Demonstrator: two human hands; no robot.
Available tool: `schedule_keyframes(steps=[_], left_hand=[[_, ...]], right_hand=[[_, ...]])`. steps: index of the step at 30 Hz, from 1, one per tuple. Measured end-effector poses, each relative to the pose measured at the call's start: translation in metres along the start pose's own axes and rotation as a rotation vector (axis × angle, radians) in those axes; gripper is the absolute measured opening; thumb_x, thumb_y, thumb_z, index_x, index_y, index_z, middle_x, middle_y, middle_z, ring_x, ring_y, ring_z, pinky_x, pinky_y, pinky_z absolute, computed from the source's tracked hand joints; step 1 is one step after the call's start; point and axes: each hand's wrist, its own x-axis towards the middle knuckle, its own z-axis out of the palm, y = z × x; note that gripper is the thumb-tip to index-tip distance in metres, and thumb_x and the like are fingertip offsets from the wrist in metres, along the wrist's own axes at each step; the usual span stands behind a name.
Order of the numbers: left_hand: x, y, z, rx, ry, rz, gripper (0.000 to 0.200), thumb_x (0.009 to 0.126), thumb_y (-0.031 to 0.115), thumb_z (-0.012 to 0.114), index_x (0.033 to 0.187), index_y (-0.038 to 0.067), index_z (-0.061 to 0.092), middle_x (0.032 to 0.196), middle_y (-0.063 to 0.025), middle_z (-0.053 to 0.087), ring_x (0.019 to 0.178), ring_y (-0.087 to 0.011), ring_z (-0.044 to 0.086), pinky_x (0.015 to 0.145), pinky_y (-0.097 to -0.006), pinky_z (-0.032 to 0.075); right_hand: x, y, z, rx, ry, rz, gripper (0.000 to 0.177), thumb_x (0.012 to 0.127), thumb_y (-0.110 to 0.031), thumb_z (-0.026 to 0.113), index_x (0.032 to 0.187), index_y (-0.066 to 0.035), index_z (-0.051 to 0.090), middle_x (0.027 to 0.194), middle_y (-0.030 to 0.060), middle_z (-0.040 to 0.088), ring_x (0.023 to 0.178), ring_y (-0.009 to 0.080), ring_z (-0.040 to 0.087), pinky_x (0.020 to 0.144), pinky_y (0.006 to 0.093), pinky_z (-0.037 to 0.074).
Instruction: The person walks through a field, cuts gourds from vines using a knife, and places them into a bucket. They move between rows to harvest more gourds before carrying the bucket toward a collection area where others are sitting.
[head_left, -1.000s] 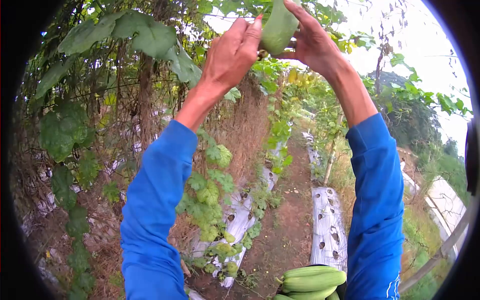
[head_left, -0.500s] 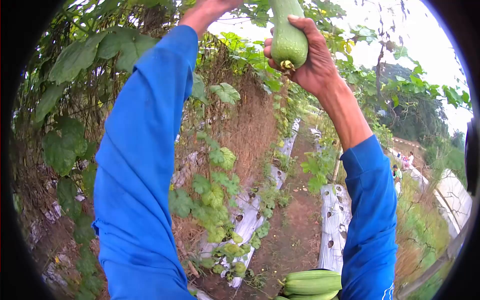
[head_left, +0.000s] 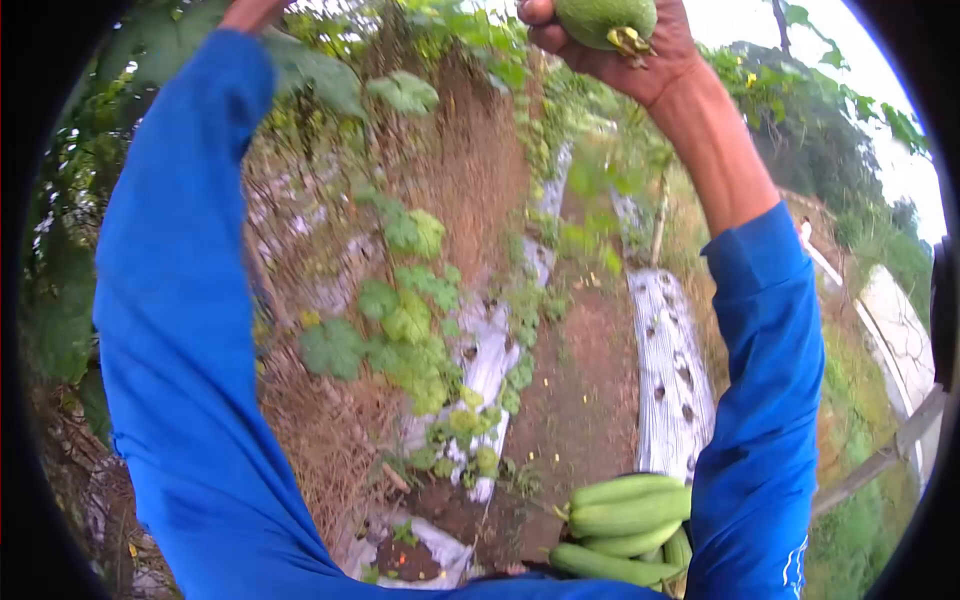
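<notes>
At the top of the head view, my right hand (head_left: 665, 68) is closed around a green luffa gourd (head_left: 600, 18). The dried yellowish blossom end of the gourd points down toward me, and its upper part is cut off by the frame. My left arm reaches up at the upper left beside large leaves; only a bit of the left wrist (head_left: 254, 14) shows, and its fingers lie outside the picture. Below, near my right forearm, several picked luffas (head_left: 630, 510) lie piled in a dark-rimmed container, partly hidden by my sleeve.
Leafy vines and dry stems (head_left: 480, 170) hang on the left and overhead. A dirt path (head_left: 580, 400) runs ahead between beds covered with silver plastic mulch (head_left: 665, 380) with holes. A slanting pole (head_left: 880, 450) and a pale sheet (head_left: 900, 340) stand at the right.
The view has tilted down, bringing more of the luffa pile into sight. My left arm has moved left and its hand has left the frame. My right hand still grips the luffa, now higher in view.
</notes>
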Motion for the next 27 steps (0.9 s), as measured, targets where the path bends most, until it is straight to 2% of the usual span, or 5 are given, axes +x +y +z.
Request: schedule_keyframes(steps=[3,4,5,13,27], left_hand=[[-0.113,0.001,0.064,-0.455,-0.022,-0.553,0.041,0.092,0.043,0.039,0.103,0.012,0.063,0.083,-0.0091,0.064,0.057,-0.0263,0.059,0.053,-0.0399,0.048],[-0.151,0.026,0.060,-0.852,-0.380,-0.628,0.069,0.092,0.047,0.060,0.142,0.006,0.038,0.141,-0.0160,0.047,0.128,-0.0157,0.044,0.110,-0.0321,0.030],[-0.196,0.070,0.072,-0.595,-0.231,-0.661,0.043,0.100,0.050,0.041,0.094,0.011,0.057,0.065,0.0014,0.054,0.046,-0.0057,0.042,0.041,-0.0217,0.030],[-0.473,0.254,0.168,-1.524,-0.645,-1.338,0.043,0.098,0.054,0.044,0.095,0.012,0.054,0.067,0.0013,0.056,0.045,-0.0020,0.039,0.037,-0.0174,0.025],[-0.552,0.441,0.227,-1.251,-0.948,-0.766,0.034,0.095,0.034,0.058,0.083,0.003,0.053,0.065,-0.0150,0.054,0.057,-0.0288,0.053,0.055,-0.0416,0.041]], right_hand=[[-0.061,0.028,-0.007,-0.266,0.151,0.018,0.054,0.085,-0.036,0.066,0.112,0.008,0.048,0.079,0.0192,0.063,0.061,0.0265,0.068,0.052,0.0373,0.062],[-0.085,0.037,0.001,-0.168,0.204,0.082,0.054,0.084,-0.033,0.067,0.113,0.008,0.047,0.083,0.0197,0.062,0.063,0.0260,0.068,0.052,0.0372,0.062],[-0.109,0.047,-0.004,-0.195,0.220,0.188,0.054,0.083,-0.029,0.071,0.114,0.007,0.045,0.090,0.0196,0.059,0.066,0.0253,0.067,0.053,0.0370,0.062],[-0.355,0.124,-0.007,-0.622,0.332,1.100,0.067,0.072,-0.037,0.075,0.122,0.004,0.056,0.088,0.0129,0.065,0.073,0.0184,0.065,0.060,0.0293,0.056],[-0.461,0.139,0.066,-0.724,-0.001,1.622,0.066,0.073,-0.037,0.076,0.132,-0.015,0.055,0.104,0.0122,0.070,0.094,0.0284,0.068,0.084,0.0405,0.054]])
